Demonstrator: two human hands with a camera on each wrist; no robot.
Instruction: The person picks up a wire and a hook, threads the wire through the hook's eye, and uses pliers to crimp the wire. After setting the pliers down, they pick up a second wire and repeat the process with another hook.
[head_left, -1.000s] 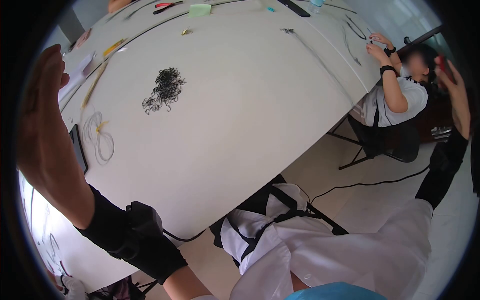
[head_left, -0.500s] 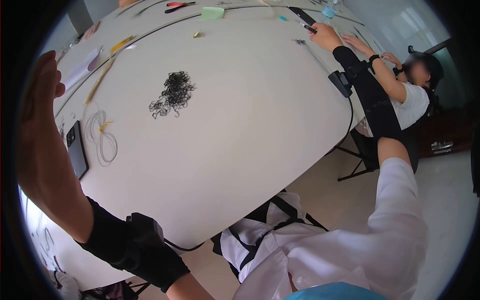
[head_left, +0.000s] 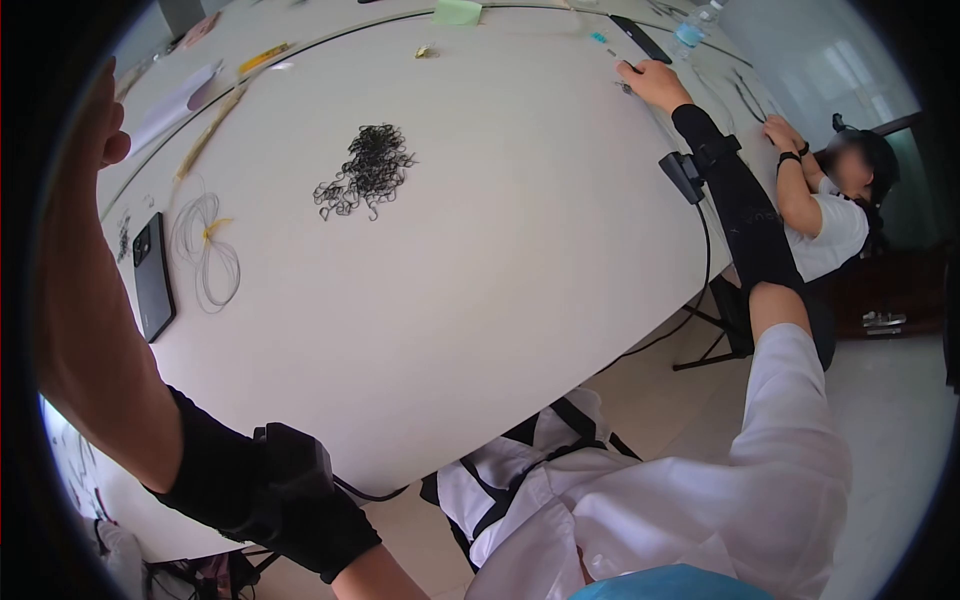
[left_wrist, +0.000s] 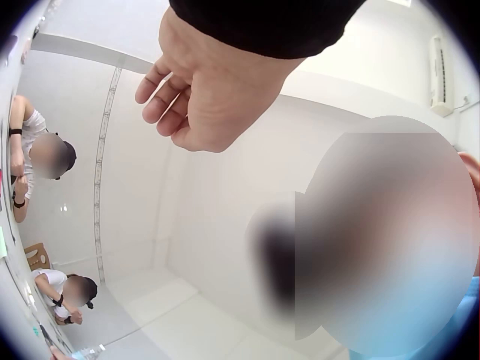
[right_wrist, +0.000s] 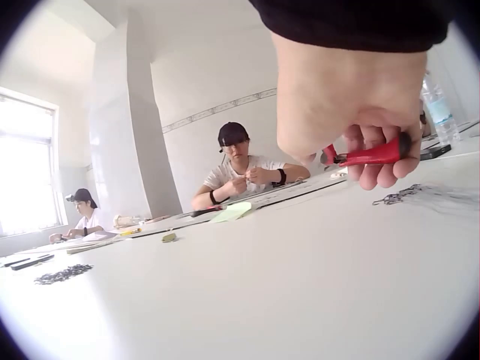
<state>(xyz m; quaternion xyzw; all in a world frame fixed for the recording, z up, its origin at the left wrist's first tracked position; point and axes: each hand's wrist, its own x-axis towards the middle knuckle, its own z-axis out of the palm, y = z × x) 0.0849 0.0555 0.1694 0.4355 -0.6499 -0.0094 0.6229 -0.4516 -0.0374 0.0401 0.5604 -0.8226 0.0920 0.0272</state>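
Observation:
My right hand (head_left: 657, 87) is low over the back right of the table, its fingers curled round a red-handled tool (right_wrist: 375, 154), seen in the right wrist view. Beside that hand lies a small dark cluster (right_wrist: 400, 195) with thin pale strands trailing from it. My left hand (head_left: 85, 270) is raised at the left edge of the head view; the left wrist view shows this hand (left_wrist: 225, 97) with loosely bent fingers and nothing in them. A pile of small dark curved wire pieces (head_left: 378, 165) lies on the table between both hands.
On the white table (head_left: 450, 300) are a phone (head_left: 153, 280), a clear coil with a yellow tie (head_left: 212, 228), a small gold item (head_left: 425, 52), green paper (head_left: 458, 12) and a bottle (head_left: 690, 32). Another person (head_left: 820, 205) sits at the right.
My right hand has swung from the far right in over the table's back right, and has lowered slightly since half a second ago. My left hand has stayed raised.

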